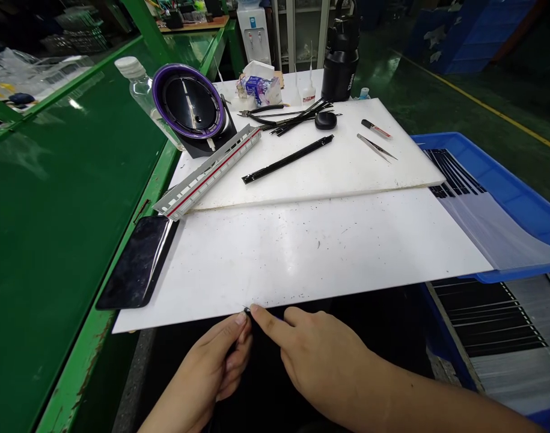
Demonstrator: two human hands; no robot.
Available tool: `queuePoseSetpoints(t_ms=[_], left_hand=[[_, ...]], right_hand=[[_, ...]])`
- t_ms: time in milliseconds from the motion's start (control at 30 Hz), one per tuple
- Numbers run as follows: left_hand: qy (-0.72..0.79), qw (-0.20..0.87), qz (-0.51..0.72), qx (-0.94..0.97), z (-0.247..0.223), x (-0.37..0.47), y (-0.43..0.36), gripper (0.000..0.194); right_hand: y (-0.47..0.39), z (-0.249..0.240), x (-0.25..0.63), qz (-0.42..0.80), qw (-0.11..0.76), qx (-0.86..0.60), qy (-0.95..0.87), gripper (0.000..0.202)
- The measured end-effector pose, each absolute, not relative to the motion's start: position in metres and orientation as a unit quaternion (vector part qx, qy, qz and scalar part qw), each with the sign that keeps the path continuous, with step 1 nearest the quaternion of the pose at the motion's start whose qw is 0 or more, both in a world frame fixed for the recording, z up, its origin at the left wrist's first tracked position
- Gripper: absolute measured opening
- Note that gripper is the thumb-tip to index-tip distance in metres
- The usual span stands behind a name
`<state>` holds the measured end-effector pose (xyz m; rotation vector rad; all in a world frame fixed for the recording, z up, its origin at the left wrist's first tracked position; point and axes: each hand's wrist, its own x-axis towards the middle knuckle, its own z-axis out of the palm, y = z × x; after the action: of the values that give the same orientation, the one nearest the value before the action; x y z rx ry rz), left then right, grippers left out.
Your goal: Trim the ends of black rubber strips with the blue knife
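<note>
At the table's front edge, my left hand (220, 352) is closed in a pinch of thumb and forefinger. A tiny dark piece (246, 310) shows at the fingertips, too small to name; whatever extends below it is hidden. My right hand (315, 340) meets it from the right, its forefinger stretched out to the dark piece. The other right fingers curl under, and their grip is hidden. On the white foam board (347, 174) beyond lie a bundle of thin black strips (288, 159), more loose strips (302, 118), tweezers (374, 148) and a small marker-like tube (376, 128).
A grey scale ruler (211, 174) and a dark phone (137, 261) lie at left, near a purple-rimmed fan (187, 101) and clear bottle (143, 90). Pliers (261, 111), a black case (326, 121) and black flask (341, 60) stand farther back. Blue trays (518, 174) hold black strips at right.
</note>
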<state>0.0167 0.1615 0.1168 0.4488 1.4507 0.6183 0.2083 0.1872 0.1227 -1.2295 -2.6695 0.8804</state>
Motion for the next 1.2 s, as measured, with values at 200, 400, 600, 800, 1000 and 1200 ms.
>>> queuePoseSetpoints(t_ms=[200, 400, 600, 800, 1000, 1200], left_hand=[[0.649, 0.683, 0.268, 0.202, 0.116, 0.015, 0.164, 0.056], [0.653, 0.678, 0.259, 0.217, 0.117, 0.015, 0.166, 0.057], [0.648, 0.682, 0.257, 0.221, 0.117, 0.011, 0.164, 0.053], [0.642, 0.684, 0.261, 0.227, 0.116, 0.012, 0.164, 0.053], [0.65, 0.671, 0.274, 0.23, 0.118, 0.017, 0.164, 0.051], [0.65, 0.672, 0.286, 0.211, 0.117, 0.018, 0.161, 0.049]], right_hand=[[0.187, 0.123, 0.209, 0.264, 0.026, -0.389, -0.882, 0.071], [0.186, 0.12, 0.209, 0.256, 0.026, -0.393, -0.883, 0.074], [0.186, 0.114, 0.212, 0.25, 0.098, -0.365, -0.891, 0.063], [0.186, 0.117, 0.212, 0.235, 0.098, -0.358, -0.898, 0.063], [0.186, 0.123, 0.208, 0.254, 0.027, -0.385, -0.887, 0.068], [0.184, 0.124, 0.206, 0.26, 0.019, -0.413, -0.873, 0.068]])
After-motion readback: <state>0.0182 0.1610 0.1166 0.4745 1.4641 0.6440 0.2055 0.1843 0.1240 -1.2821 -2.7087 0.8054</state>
